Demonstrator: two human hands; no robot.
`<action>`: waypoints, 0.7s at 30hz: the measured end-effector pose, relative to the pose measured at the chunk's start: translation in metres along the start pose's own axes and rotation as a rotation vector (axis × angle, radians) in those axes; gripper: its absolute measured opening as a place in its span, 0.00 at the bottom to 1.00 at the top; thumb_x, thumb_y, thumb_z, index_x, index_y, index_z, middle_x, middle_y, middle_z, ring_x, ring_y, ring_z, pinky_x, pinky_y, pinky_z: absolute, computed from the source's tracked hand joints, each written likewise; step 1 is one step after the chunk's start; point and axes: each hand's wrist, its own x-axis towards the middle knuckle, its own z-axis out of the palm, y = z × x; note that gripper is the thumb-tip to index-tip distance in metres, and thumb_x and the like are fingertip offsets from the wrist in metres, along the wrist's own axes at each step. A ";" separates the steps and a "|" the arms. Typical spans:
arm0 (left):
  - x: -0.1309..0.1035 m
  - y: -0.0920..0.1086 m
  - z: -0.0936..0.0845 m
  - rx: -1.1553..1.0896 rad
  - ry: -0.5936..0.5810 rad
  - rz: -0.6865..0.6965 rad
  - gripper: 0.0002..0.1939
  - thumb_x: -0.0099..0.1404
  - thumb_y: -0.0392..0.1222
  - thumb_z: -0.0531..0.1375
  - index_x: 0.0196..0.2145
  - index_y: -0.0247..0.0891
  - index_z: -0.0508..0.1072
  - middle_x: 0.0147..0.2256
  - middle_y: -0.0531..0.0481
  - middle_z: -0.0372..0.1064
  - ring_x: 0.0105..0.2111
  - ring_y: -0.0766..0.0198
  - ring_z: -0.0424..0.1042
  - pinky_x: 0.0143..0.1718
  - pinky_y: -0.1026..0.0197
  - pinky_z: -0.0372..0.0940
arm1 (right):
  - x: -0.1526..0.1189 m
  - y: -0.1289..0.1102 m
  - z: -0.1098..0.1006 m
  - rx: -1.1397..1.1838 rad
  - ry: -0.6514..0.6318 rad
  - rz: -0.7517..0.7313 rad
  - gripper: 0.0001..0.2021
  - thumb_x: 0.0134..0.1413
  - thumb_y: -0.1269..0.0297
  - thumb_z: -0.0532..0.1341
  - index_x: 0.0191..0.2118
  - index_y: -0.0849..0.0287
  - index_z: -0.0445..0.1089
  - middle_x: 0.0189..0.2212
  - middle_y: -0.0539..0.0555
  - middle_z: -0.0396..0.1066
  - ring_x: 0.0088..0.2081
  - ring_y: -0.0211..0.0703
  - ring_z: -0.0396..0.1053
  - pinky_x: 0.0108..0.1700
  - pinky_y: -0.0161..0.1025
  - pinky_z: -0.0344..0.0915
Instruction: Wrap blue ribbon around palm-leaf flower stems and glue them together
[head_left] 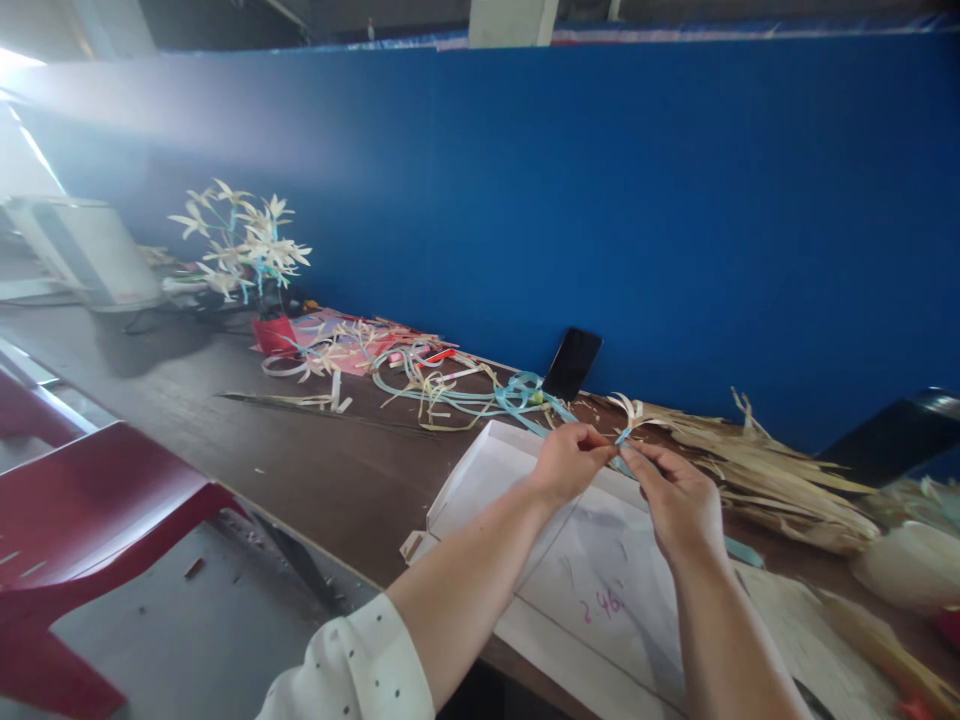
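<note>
A small handmade flower (628,410) with pale curled petals points upward above my fingertips. Light blue ribbon shows around its base. My left hand (566,462) is closed in a pinch at the base of the flower, from the left. From the other side, the thumb and fingers of my right hand (675,500) pinch the same spot. The fingers hide most of the stem. Both hands are over an opened white cardboard box (555,540) with pink handwriting on it. Behind them, a coil of light blue ribbon (465,400) lies loose on the table.
A black phone (572,362) leans against the blue partition (480,220). Dried husks (780,470) are piled on the right. A red pot (275,337) holds finished pale flowers (255,235) farther left. Red plastic chairs (90,500) are pulled up at the table's left edge.
</note>
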 end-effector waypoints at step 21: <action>-0.004 0.007 -0.001 -0.565 -0.261 -0.194 0.18 0.39 0.45 0.70 0.23 0.31 0.69 0.22 0.53 0.65 0.25 0.71 0.62 0.35 0.62 0.56 | 0.003 0.009 -0.007 0.608 -0.133 0.192 0.15 0.34 0.61 0.71 0.33 0.58 0.75 0.20 0.49 0.67 0.18 0.31 0.58 0.19 0.29 0.52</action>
